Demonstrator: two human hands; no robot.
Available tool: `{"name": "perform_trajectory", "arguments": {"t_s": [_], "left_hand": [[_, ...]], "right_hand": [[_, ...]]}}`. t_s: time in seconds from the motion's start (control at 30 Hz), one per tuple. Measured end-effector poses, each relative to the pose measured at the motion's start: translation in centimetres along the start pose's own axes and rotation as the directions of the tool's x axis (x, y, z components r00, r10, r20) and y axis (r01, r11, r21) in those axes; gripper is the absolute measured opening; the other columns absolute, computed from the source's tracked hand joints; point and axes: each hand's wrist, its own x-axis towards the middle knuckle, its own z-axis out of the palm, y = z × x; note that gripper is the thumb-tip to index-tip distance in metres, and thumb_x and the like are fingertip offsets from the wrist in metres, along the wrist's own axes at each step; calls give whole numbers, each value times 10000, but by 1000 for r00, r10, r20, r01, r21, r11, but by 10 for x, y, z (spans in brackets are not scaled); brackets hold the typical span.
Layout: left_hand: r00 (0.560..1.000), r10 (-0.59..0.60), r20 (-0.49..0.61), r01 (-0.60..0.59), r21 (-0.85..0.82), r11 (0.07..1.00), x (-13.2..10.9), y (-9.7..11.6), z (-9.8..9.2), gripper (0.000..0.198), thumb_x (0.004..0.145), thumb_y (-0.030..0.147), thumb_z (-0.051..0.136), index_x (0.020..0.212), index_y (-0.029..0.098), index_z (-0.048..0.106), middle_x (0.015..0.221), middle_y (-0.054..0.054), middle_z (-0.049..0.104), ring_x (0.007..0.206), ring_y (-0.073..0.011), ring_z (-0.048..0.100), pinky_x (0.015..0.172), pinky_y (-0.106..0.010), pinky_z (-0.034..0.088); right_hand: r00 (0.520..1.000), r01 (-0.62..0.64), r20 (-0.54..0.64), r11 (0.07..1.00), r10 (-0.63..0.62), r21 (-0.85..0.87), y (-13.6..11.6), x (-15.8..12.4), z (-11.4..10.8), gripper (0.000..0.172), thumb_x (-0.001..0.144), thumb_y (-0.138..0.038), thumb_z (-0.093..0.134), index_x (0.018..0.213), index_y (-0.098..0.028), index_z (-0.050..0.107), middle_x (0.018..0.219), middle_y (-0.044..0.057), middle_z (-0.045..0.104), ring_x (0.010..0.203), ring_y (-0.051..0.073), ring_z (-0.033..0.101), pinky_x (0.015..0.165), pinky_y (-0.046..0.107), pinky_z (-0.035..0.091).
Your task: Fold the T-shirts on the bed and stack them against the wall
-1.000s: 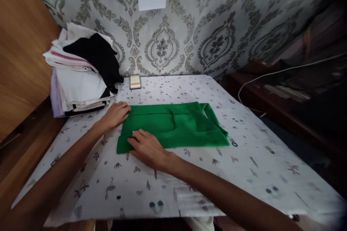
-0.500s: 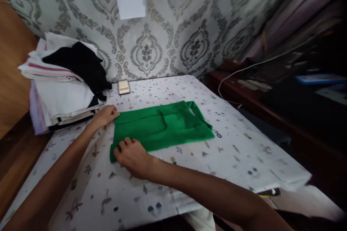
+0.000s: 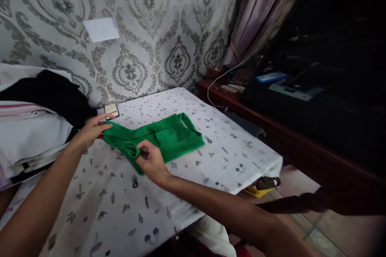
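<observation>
A folded green garment (image 3: 169,138) lies on a table under a white patterned cloth (image 3: 229,160). My left hand (image 3: 92,130) pinches the garment's far left corner, raised a little off the cloth. My right hand (image 3: 150,160) is closed on the near left corner, which is also lifted and bunched. The right half of the garment, with its collar, still rests flat on the table.
A stack of folded white, striped and black clothes (image 3: 36,120) fills the left side. A small card-like packet (image 3: 111,110) lies by the wall. A dark wooden shelf (image 3: 271,116) with a white cable stands to the right. A yellow object (image 3: 262,186) sits below the table edge.
Both hands have gone from resting on the garment's left edge to gripping its corners and lifting that edge. The view has swung to the right.
</observation>
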Motion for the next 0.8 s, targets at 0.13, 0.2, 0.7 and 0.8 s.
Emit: {"name": "perform_trajectory", "arguments": {"t_s": [0.13, 0.2, 0.7, 0.8], "left_hand": [[991, 25, 132, -4, -159, 987, 25, 51, 41, 398, 536, 402, 833, 838, 183, 694, 653, 21, 574, 526, -100, 510, 451, -208, 396], [980, 26, 196, 16, -211, 977, 42, 67, 70, 366, 540, 371, 849, 798, 176, 679, 658, 9, 597, 507, -98, 516, 450, -220, 396], [933, 5, 361, -67, 160, 985, 96, 46, 194, 226, 556, 271, 760, 732, 186, 646, 581, 24, 571, 575, -148, 522, 502, -242, 313], [942, 85, 324, -144, 161, 977, 102, 47, 197, 253, 605, 388, 743, 690, 201, 595, 624, 29, 565, 631, -162, 526, 570, -261, 360]], "right_hand": [[982, -47, -157, 941, 105, 335, -13, -5, -49, 194, 654, -282, 627, 789, -236, 496, 704, -54, 580, 640, 125, 526, 614, 236, 432], [957, -79, -232, 922, 177, 378, -17, -10, -75, 220, 640, -274, 654, 806, -233, 516, 713, -52, 594, 643, 126, 528, 618, 239, 441], [777, -365, -242, 729, 581, 579, 23, -17, -149, 432, 765, -316, 763, 1130, -196, 566, 780, -16, 613, 552, 125, 609, 602, 343, 621], [815, -317, -261, 775, 518, 547, 30, -18, -153, 427, 777, -323, 761, 1152, -210, 590, 769, -23, 594, 547, 118, 595, 595, 350, 636]]}}
